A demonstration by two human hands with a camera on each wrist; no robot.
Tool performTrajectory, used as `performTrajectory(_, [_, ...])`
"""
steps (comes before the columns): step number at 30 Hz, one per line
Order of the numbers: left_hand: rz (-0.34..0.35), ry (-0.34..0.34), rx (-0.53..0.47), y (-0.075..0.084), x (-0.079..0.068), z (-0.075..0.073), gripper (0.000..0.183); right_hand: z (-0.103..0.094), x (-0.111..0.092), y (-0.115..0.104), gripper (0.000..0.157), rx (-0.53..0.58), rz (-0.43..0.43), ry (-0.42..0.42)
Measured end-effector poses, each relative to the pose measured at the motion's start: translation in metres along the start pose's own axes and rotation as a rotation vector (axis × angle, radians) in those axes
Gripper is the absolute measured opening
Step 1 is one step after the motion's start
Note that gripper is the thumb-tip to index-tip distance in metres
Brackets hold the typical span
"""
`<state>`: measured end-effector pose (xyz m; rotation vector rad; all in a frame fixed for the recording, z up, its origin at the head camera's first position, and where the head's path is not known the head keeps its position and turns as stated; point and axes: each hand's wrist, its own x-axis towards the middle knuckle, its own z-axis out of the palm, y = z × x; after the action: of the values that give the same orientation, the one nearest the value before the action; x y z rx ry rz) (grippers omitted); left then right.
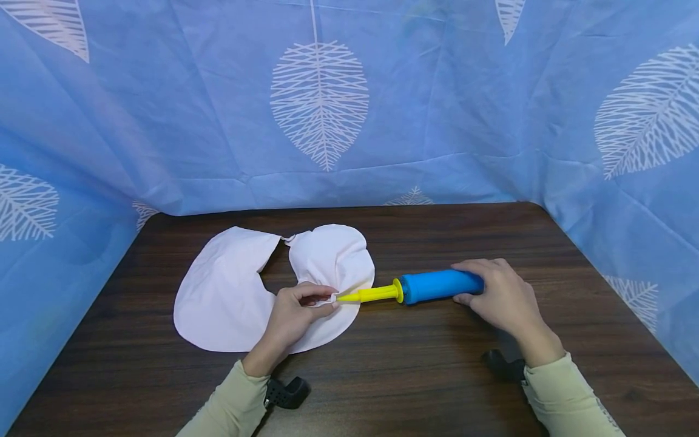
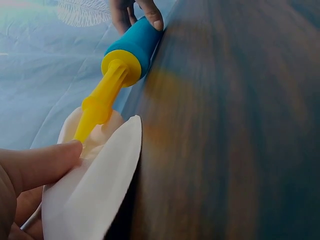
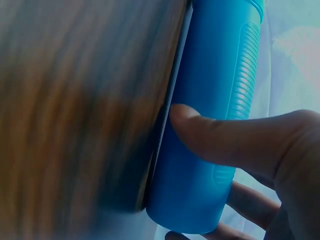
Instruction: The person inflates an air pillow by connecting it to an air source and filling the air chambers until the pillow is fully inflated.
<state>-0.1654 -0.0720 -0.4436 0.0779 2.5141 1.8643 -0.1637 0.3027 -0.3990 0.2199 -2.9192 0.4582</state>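
Observation:
A pale inflatable neck pillow (image 1: 218,297), U-shaped and mostly flat, lies on the table; its right lobe is wrinkled. My left hand (image 1: 295,318) pinches the small valve of the pillow between thumb and fingers. The yellow nozzle of a hand pump (image 1: 439,286) points left and meets the valve; how deep it sits is hidden by the fingers. Around the right end of the pump's blue barrel, my right hand (image 1: 502,294) holds on, and the right wrist view shows the thumb (image 3: 215,135) across the barrel.
Dark wood-grain table (image 1: 426,376) under everything, with its far edge against a blue curtain (image 1: 218,121) printed with white leaves. The curtain also runs along both sides. Black wrist straps (image 1: 288,393) sit at both sleeves.

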Motion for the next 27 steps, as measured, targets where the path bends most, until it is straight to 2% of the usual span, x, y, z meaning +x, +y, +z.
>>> performTrajectory(10, [-0.018,-0.005,-0.001,0.003,-0.001,0.002,0.02,-0.014,-0.002,0.047,0.059,0.021,0.177,-0.007])
performTrajectory(16, [-0.026,-0.002,-0.002,0.002,-0.001,0.002,0.021,-0.019,-0.006,0.068,0.059,0.016,0.229,0.015])
performTrajectory(22, [-0.025,0.001,-0.001,0.002,-0.001,0.0,0.021,-0.016,-0.005,0.068,0.058,0.033,0.19,0.049])
performTrajectory(27, [-0.026,0.007,0.003,0.002,-0.001,-0.001,0.021,-0.008,-0.003,0.052,0.057,0.056,0.108,0.071])
